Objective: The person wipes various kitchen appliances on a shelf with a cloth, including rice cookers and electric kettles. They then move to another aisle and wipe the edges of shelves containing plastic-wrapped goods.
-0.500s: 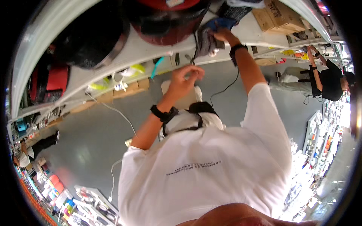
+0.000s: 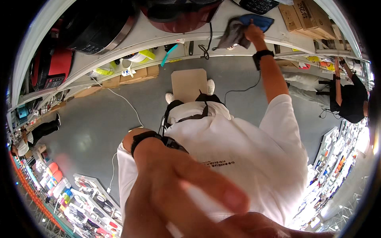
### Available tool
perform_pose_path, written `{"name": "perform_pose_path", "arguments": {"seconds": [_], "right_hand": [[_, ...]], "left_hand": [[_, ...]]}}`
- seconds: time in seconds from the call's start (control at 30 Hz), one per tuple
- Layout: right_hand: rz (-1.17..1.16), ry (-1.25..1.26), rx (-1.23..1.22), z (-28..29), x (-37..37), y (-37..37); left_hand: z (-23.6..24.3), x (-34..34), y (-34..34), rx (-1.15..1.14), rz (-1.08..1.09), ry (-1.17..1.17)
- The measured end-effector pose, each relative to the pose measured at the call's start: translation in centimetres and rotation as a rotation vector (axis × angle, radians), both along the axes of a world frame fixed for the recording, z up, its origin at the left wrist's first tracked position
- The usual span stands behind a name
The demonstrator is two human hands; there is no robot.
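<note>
Blue-and-grey cloth [image 2: 235,33] lies bunched at the shelf's [image 2: 279,33] front edge, the right hand's [image 2: 254,33] fingers drawn together on it. The left hand's [image 2: 168,188] fingers spread loosely, blurred near the camera; I cannot tell if they hold anything. Bare shelf flanks the cloth on 2 sides. Its long axis slants backward and rightward. Grey floor [image 2: 91,131] stretches below.

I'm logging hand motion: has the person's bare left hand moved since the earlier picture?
Yes: the left hand has moved away from the long white shelf, back toward the picture's lower edge.
</note>
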State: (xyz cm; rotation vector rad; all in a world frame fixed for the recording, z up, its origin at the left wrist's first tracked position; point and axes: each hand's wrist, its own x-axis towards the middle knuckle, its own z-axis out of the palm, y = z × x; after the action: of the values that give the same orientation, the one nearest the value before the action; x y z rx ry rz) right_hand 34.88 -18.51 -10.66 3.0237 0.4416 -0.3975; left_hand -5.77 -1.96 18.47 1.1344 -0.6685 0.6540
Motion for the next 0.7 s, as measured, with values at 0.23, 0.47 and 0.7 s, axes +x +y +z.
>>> {"name": "perform_pose_path", "arguments": {"seconds": [0.23,0.47,0.7], "right_hand": [[-0.231,0.021,-0.003,-0.8,8.4,-7.9],[-0.214,-0.051,-0.061,-2.1,5.0,-5.6],[0.012,-0.109,0.019,-1.4,-3.7,4.2]], "left_hand": [[0.0,0.4,-0.9,0.079,-0.016,0.062],[-1.4,0.8,-0.2,0.071,-0.046,0.084],[-0.8,-0.6,0.0,0.072,-0.044,0.098]]}}
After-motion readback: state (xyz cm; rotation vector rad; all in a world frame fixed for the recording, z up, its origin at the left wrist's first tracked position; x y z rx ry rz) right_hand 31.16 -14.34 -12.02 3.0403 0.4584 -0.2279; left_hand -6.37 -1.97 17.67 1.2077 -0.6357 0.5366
